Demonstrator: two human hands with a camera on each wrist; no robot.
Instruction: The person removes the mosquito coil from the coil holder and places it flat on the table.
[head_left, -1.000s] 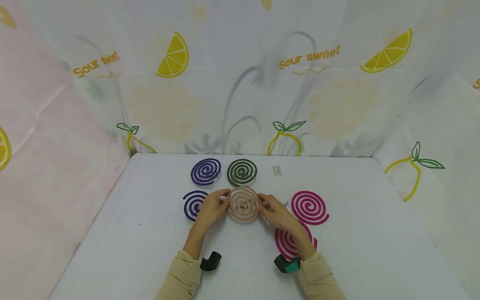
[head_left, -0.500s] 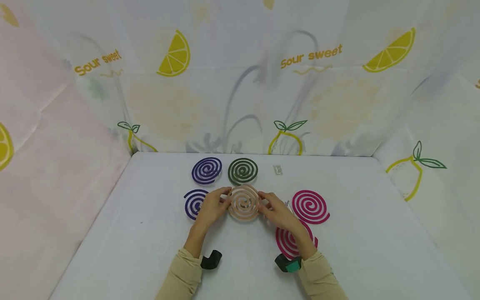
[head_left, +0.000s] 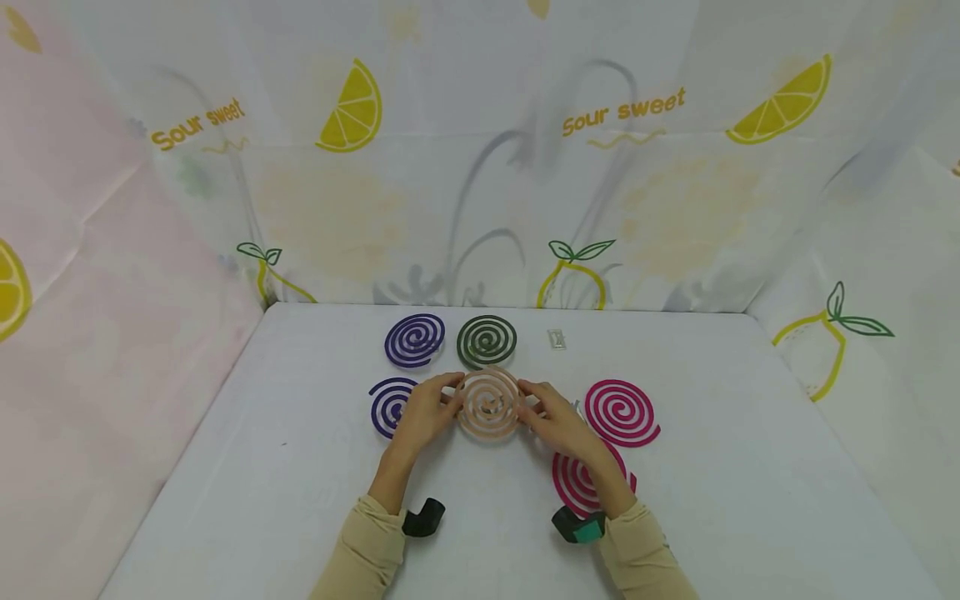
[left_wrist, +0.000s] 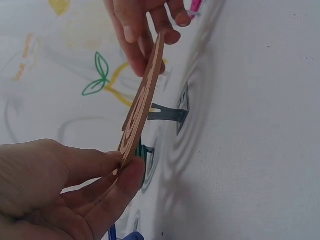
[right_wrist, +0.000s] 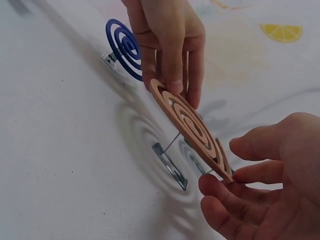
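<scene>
A peach spiral coil (head_left: 489, 402) is held between both hands just above the white table (head_left: 300, 467). My left hand (head_left: 448, 393) pinches its left rim between thumb and fingers, shown close in the left wrist view (left_wrist: 122, 162). My right hand (head_left: 529, 402) pinches the opposite rim (right_wrist: 222, 176). The coil (right_wrist: 187, 122) hangs tilted over a small metal stand (right_wrist: 170, 165), whose prong points up at it; the stand (left_wrist: 172, 114) also shows under the coil (left_wrist: 142, 102).
Two purple coils (head_left: 414, 340) (head_left: 390, 408) and a dark green coil (head_left: 486, 341) lie to the left and behind. Two pink coils (head_left: 621, 412) (head_left: 581, 483) lie to the right. A small metal piece (head_left: 556, 339) sits at the back. Lemon-print sheets wall three sides.
Both hands keep their hold on the peach coil; it has shifted very slightly up and away from me.
</scene>
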